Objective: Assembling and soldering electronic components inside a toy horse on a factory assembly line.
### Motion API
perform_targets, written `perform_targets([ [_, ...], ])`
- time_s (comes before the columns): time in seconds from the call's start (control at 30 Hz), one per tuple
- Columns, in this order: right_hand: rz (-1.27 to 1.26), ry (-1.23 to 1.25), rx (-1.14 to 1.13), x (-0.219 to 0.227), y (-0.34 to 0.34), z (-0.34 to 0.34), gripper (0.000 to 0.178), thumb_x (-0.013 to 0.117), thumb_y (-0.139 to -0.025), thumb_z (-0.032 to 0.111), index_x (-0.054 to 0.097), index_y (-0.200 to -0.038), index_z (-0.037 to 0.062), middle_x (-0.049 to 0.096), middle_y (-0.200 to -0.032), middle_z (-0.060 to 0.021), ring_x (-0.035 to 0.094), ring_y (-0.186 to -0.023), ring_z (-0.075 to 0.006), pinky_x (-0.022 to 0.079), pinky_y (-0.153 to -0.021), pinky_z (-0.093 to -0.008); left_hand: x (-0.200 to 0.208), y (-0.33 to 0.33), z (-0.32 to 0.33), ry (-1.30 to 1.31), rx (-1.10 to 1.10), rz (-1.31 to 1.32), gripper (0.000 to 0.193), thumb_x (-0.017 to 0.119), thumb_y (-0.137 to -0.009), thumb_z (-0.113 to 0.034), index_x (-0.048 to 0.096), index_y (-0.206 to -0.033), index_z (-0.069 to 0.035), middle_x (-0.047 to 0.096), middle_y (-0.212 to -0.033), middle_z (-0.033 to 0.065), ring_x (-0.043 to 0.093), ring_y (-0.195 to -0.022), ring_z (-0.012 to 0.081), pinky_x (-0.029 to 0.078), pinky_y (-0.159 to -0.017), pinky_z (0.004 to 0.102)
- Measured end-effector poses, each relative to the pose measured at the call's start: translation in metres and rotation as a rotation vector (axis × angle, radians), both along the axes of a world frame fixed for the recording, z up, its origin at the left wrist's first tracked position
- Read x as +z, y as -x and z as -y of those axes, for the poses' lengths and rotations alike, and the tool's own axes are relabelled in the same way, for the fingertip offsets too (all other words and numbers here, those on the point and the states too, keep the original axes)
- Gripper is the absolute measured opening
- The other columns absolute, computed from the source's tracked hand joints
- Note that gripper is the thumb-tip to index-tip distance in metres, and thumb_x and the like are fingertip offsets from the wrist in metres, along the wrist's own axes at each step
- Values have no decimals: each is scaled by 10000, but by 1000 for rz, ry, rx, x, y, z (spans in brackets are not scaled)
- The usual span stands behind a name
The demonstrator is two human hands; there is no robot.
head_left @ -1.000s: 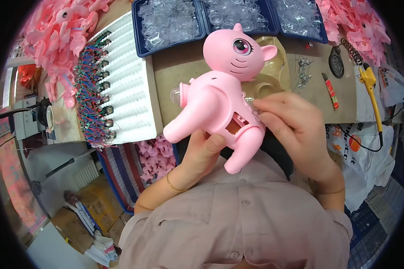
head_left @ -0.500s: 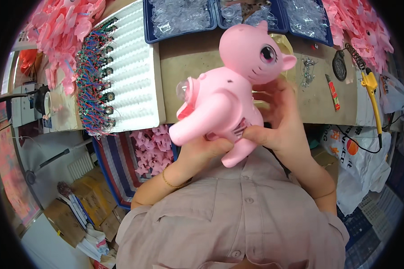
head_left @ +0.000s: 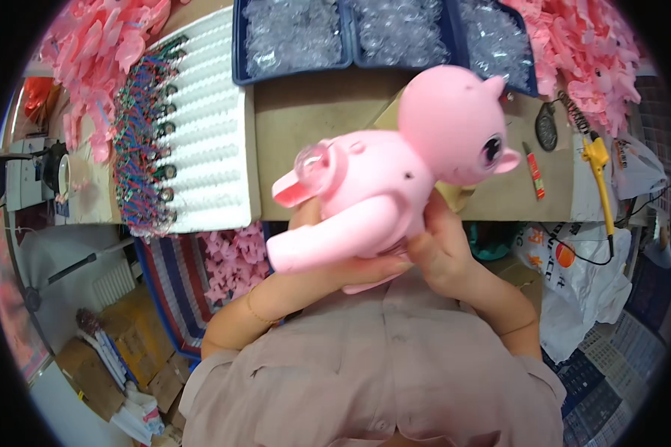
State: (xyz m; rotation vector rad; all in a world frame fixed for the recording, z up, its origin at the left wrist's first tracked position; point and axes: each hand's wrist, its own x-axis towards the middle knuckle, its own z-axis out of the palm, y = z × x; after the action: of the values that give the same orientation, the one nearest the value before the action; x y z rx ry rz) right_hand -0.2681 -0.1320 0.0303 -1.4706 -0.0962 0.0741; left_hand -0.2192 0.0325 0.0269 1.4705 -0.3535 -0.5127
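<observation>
A pink plastic toy pony (head_left: 373, 179) is held up in front of my chest, its head toward the upper right and its rump toward the left. At its rear end sits a clear round part (head_left: 311, 159). My left hand (head_left: 350, 272) is closed round the legs and underside from the left, partly hidden behind the toy. My right hand (head_left: 443, 246) grips the lower body under the neck, thumb pressed near the belly. The toy's underside is mostly out of sight.
Blue trays (head_left: 348, 63) of clear plastic parts stand at the back. A white foam tray (head_left: 216, 141) with wired speakers lies left. Pink parts (head_left: 97, 59) are heaped at both sides. A yellow soldering iron (head_left: 598, 167) hangs right, near a red-and-green tube (head_left: 534, 173).
The pony has been turned and lowered, so its belly opening no longer shows. My left hand has slid further under it, and the view has shifted slightly.
</observation>
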Motion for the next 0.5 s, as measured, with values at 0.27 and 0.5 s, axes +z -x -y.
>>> perform_targets([
  [0.27, 504, 258, -332, 33, -39, 47, 635, 305, -979, 540, 558, -1065, -36, 584, -1071, -207, 596, -968, -282, 495, -843, -384, -21, 7, -3, -472, -89, 225, 562, 787, -673, -162, 540, -1162, -41, 602, -1097, 114, 595, -1006, 250, 483, -886, 360],
  [0.5, 483, 226, -309, 45, -43, 38, 604, 261, -1014, 388, 603, -788, -56, 588, -844, -209, 617, -773, -318, 524, -742, -410, -39, 18, 3, -143, -47, -132, 505, 758, -691, -193, 549, -1127, -50, 595, -1077, 109, 589, -995, 240, 479, -852, 339],
])
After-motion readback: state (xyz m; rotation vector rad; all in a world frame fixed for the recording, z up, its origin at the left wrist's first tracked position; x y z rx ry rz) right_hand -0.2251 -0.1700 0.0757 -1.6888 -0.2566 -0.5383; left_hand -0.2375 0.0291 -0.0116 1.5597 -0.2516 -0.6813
